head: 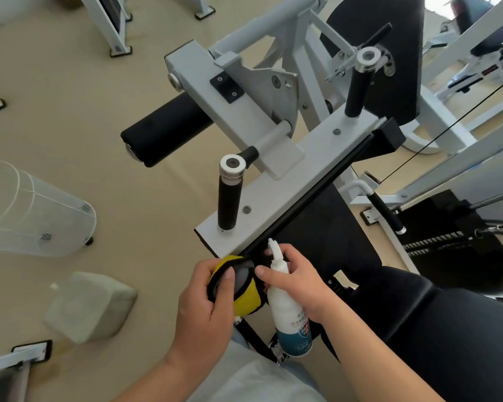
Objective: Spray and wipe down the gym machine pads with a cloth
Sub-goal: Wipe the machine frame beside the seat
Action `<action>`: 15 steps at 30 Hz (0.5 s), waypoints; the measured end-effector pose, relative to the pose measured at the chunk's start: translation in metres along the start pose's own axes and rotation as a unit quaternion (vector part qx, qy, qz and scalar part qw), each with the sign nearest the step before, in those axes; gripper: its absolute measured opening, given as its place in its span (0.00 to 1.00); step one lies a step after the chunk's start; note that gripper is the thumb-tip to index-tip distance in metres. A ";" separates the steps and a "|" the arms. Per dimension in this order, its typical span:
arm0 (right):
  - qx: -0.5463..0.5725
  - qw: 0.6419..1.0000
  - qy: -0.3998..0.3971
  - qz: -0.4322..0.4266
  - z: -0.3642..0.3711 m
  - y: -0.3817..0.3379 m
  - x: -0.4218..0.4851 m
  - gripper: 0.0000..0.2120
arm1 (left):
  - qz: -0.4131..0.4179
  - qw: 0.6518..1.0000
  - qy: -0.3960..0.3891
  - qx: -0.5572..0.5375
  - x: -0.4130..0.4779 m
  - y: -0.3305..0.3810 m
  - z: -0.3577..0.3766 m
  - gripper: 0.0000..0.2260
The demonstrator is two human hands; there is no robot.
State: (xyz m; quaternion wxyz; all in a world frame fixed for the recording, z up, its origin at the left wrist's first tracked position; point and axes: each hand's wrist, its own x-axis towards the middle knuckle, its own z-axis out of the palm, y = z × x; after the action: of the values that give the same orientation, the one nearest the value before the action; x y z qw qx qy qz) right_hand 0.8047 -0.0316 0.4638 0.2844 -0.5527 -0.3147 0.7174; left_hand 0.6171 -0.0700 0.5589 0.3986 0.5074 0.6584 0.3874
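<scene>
Between the hands, the cloth looks soft, bunched in the left hand, while the right hand clasps the bottle by its neck.

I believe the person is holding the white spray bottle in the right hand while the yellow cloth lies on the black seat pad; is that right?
Not quite. In the head view the yellow cloth is not lying on the seat pad: the left hand grips it. The white spray bottle is indeed held in the right hand.
</scene>
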 end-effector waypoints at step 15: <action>0.082 0.992 0.078 -0.048 -0.038 -0.009 -0.036 0.18 | 0.383 0.449 -0.293 0.752 0.090 -0.021 0.106 0.32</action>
State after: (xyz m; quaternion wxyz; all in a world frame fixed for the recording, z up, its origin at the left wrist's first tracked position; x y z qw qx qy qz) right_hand 0.8504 -0.0482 0.4852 0.3864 -0.5658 -0.2574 0.6813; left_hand 0.6914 0.0257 0.4876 -0.1579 0.8934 0.2761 -0.3172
